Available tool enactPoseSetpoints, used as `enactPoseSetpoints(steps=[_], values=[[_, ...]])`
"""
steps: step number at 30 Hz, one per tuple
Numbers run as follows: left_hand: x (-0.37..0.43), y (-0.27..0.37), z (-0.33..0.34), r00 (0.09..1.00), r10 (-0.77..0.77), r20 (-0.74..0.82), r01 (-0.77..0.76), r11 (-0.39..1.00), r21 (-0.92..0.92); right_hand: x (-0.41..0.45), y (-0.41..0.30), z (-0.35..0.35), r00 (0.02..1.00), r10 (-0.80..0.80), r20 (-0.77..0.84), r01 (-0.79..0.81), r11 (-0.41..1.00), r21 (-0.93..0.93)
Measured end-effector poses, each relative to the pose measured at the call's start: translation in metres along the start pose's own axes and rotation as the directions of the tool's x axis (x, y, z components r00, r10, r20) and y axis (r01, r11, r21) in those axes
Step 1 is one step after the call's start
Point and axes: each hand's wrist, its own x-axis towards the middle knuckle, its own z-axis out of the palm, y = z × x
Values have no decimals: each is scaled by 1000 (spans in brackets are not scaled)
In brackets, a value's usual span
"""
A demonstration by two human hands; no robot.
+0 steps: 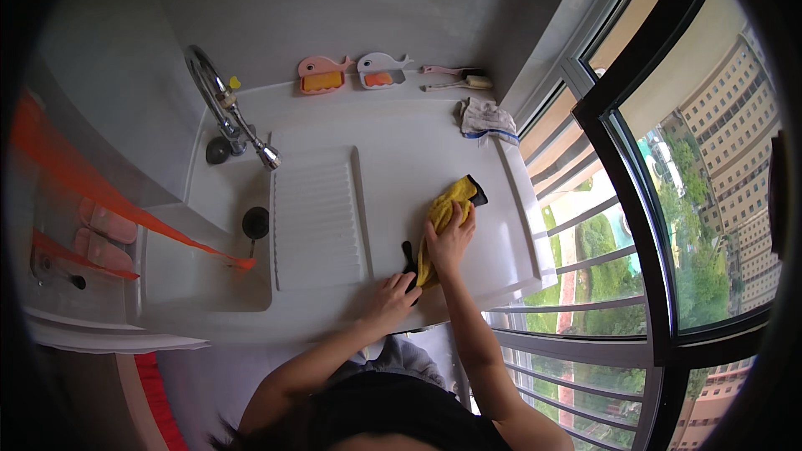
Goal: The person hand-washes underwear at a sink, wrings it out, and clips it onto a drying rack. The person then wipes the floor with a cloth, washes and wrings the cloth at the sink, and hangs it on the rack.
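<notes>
A yellow cloth with black trim [446, 210] lies bunched on the white washbasin counter [401, 181]. My right hand [452, 241] is closed over its middle, pressing it near the counter surface. My left hand [396, 297] is at the cloth's lower end, by the counter's front edge, with its fingers on a black part [409, 257] there. Whether that black part belongs to the cloth I cannot tell. Part of the cloth is hidden under my fingers.
Left of the ribbed washboard [316, 225] is a sink basin [207, 282] with a chrome faucet [235, 106]. Whale-shaped soap dishes [322, 81], brushes [463, 82] and a folded grey cloth [487, 119] line the back. An orange strip [144, 219] hangs over the basin. A barred window borders the right.
</notes>
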Motion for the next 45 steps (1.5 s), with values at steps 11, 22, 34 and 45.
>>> enactPoseSetpoints(steps=[11,22,34,45], values=[[-100,-53,-98,729,-581,-362,591,801,-97,-41,-164,52,923,-312,225,61,697,714],[89,57,22,986,63,154,-75,995,69,64,78,-82,950,300,-82,-310,939,-151],[160,-36,13,977,-209,-36,212,973,97,145,36,65,974,-147,173,176,971,-161],[98,-200,-62,741,-531,-411,558,827,-64,120,-175,240,963,-250,97,242,967,83]])
